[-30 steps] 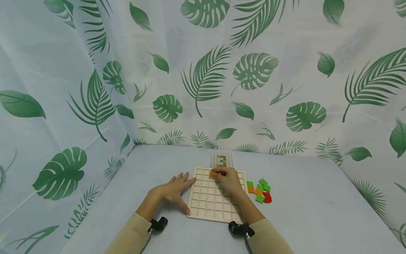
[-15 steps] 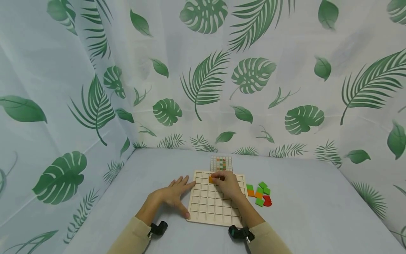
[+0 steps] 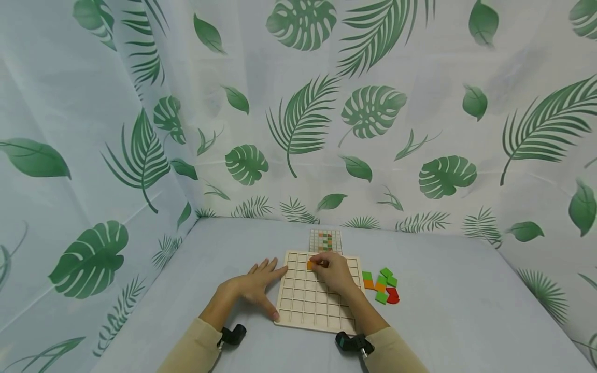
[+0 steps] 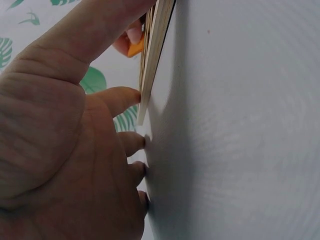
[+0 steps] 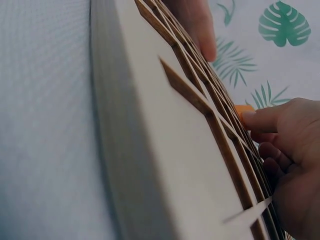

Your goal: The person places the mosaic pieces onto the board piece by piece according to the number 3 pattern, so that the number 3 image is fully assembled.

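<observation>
A pale wooden grid board lies flat on the table, its cells framed by raised ridges. At its left side my left hand is spread, the thumb near the lower corner and the index fingertip at the edge; the left wrist view shows the other fingertips down on the cloth. My right hand reaches over the upper part of the board and pinches an orange square tile at a cell near the far edge. In the right wrist view the tile shows at the thumb tip; whether it is fully seated is hidden.
Right of the board lie loose green tiles, orange tiles and a red piece with a curved side. Behind the board lies a printed grid card with a coloured pattern. A leaf-print curtain rises at the back.
The head view has tilted slightly, so the scene sits lower. My right hand and the orange tile have shifted slightly nearer on the board; the left hand stays in place.
</observation>
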{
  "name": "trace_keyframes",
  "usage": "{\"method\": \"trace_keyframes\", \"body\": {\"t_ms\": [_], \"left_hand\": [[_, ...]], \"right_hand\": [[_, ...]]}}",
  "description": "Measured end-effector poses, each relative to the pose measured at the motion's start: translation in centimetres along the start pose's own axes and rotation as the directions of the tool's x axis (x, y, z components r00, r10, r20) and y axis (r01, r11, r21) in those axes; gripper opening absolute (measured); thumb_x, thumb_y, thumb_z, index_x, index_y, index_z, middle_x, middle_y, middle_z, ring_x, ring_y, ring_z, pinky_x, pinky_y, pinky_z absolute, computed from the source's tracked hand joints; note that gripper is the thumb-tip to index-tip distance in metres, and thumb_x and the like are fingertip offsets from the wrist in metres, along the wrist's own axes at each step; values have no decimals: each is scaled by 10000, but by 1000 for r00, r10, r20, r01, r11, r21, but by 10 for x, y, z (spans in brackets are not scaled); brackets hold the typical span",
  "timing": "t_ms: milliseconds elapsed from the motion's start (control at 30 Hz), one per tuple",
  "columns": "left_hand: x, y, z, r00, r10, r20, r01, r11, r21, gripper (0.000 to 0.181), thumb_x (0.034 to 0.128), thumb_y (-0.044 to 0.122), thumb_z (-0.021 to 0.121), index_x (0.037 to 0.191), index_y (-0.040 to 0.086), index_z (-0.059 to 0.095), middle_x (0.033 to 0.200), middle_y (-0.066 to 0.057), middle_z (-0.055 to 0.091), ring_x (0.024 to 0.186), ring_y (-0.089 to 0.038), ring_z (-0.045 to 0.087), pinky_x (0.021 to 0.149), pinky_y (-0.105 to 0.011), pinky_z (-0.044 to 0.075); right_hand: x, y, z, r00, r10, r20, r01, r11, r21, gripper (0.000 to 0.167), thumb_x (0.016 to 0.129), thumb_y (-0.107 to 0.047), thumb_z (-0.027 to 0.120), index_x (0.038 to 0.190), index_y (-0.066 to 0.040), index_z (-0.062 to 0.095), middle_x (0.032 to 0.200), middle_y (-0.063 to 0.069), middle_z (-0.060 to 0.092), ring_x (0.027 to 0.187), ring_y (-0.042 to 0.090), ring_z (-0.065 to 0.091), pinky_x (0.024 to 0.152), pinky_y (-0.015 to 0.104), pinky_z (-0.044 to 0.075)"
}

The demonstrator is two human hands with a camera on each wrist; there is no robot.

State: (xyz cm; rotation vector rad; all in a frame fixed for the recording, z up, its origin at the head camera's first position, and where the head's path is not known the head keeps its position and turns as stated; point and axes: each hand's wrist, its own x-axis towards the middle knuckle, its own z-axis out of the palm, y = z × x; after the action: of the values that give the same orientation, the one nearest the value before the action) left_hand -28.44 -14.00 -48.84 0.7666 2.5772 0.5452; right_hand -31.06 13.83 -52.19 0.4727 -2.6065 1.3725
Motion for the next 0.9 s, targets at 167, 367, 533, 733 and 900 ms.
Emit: {"method": "trace_keyframes", "body": {"t_ms": [167, 367, 533, 733, 900], "left_hand": [[0, 0, 0, 1000, 0, -3, 0, 1000, -5, 1316, 648, 617, 932, 1680, 242, 208, 1757, -166, 41, 1629, -390, -26, 1308, -597, 30], [0, 0, 1, 1000, -1, -3, 1, 1000, -3, 1311, 647, 621, 931, 1680, 252, 212, 1759, -157, 42, 1632, -376, -26, 1310, -591, 33], [-1, -1, 2, 1000, -3, -1, 3, 1000, -1, 1315, 646, 631, 927, 1681, 261, 205, 1760, -149, 36, 1632, -370, -30, 1310, -590, 33], [0, 0, 1, 1000, 0, 4, 0, 1000, -2, 1316, 646, 634, 926, 1681, 263, 202, 1760, -148, 32, 1632, -369, -31, 1309, -593, 33], [0, 0, 1, 1000, -2, 0, 2, 1000, 1, 1315, 651, 627, 927, 1681, 248, 204, 1759, -154, 37, 1631, -381, -26, 1309, -594, 39]], "right_hand": [[0, -1, 0, 1000, -5, 22, 6, 999, -40, 179, 905, -75, 802, 1082, -102, 814, 1054, 28, 719, 792, 118, 546, 661, 241, 473], [-1, -4, 0, 999, -26, 45, 30, 996, -83, 209, 921, -84, 786, 1127, -55, 799, 1042, 40, 671, 799, 119, 531, 659, 235, 465], [-3, -6, 1, 997, -49, 55, 55, 993, -108, 230, 925, -76, 777, 1151, -33, 788, 1052, 52, 663, 826, 113, 551, 682, 233, 486], [-4, -6, 0, 998, -33, 60, 39, 994, -102, 223, 928, -73, 773, 1144, -18, 791, 1029, 48, 644, 794, 116, 524, 651, 227, 464], [-4, -6, 0, 998, -38, 58, 44, 993, -108, 217, 932, -76, 770, 1138, -12, 793, 999, 47, 641, 779, 115, 521, 643, 226, 462]]}}
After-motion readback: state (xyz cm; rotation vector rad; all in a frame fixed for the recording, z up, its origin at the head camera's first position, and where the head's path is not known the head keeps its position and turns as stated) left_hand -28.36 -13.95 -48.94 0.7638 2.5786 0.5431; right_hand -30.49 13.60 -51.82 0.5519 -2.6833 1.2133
